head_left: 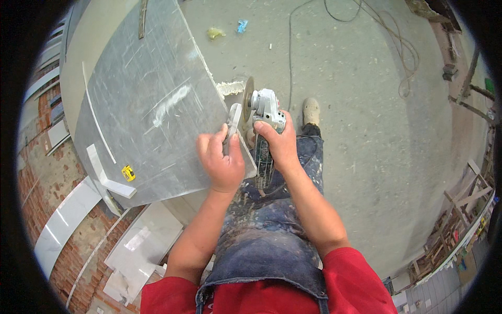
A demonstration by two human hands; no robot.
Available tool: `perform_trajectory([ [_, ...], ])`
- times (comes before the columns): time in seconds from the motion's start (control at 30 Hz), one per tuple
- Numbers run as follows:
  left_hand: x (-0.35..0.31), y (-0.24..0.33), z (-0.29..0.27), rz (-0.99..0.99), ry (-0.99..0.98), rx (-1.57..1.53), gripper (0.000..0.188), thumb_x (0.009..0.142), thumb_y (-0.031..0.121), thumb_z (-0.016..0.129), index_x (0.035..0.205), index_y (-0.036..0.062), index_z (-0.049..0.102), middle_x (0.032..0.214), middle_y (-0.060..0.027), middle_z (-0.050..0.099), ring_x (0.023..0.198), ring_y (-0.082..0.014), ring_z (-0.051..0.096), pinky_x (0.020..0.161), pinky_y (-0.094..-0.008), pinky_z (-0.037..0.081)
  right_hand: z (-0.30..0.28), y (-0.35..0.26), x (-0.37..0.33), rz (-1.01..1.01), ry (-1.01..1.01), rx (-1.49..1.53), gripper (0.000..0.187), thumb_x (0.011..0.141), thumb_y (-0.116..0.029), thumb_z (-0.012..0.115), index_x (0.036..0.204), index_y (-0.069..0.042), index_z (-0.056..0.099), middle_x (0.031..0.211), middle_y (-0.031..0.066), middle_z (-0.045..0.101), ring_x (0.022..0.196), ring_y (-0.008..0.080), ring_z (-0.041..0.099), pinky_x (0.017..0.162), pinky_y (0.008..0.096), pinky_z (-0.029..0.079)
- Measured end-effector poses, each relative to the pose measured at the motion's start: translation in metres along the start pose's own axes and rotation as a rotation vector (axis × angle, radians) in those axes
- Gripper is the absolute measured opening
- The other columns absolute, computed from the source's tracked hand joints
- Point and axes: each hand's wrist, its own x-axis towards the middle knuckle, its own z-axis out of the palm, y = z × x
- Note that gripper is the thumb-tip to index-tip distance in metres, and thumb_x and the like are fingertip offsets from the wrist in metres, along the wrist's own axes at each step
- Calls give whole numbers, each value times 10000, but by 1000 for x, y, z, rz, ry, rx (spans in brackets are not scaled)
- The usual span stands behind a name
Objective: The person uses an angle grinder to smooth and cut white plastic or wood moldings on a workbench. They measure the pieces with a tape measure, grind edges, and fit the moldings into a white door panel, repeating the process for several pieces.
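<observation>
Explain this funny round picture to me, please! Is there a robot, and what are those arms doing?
There's no robot here: those are a person's own arms. A camera worn on the head looks down, and its wide fisheye lens bends straight edges and makes the black rim.

The left hand pinches a short pale piece near the edge of a big grey board. The right hand grips an angle grinder, a power tool with a round disc. I can't tell whether it's spinning.

On the board lie a thin white strip and a small yellow thing, perhaps a tape measure.
</observation>
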Motion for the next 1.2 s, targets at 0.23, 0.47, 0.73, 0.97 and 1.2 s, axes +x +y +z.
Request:
perform_trajectory([
  [0.23, 4, -3, -4, 29, -25, -21, 323, 844, 22, 771, 1156, -22, 700, 897, -126, 553, 842, -304, 533, 735, -419, 436, -21, -13, 24, -18, -108, -225, 558, 848, -219, 842, 1259, 1, 535, 1005, 89, 674, 801, 156, 686, 687, 320, 606],
  [0.47, 9, -5, -11, 77, -38, -11, 280, 880, 40, 765, 1138, -46, 703, 877, -143, 575, 821, -290, 541, 717, -394, 453, -29, -68, 48, 84, -268, -509, 688, 771, -361, 849, 1283, 14, 581, 997, 98, 681, 788, 163, 671, 676, 319, 574],
  [0.73, 10, -17, -14, 79, -84, -53, 326, 844, 28, 776, 1159, -11, 703, 887, -115, 570, 821, -298, 540, 736, -413, 441, -29, -89, 61, 177, -303, -543, 610, 772, -346, 850, 1207, 11, 613, 961, 95, 672, 758, 164, 668, 650, 327, 570],
  [0.97, 8, -9, -13, 41, -59, 0, 295, 874, 55, 779, 1150, -28, 718, 882, -131, 586, 818, -277, 551, 715, -380, 466, -22, -18, 11, 89, -78, -146, 545, 822, -272, 843, 1222, -18, 572, 1009, 80, 678, 858, 159, 650, 761, 336, 566],
  [1.2, 7, -1, -8, 60, -37, 31, 295, 876, 63, 772, 1150, -32, 715, 876, -132, 580, 810, -276, 556, 707, -373, 471, 4, -18, -4, 195, -33, 149, 552, 834, -256, 842, 1229, -12, 545, 947, 77, 683, 740, 163, 682, 645, 323, 571],
])
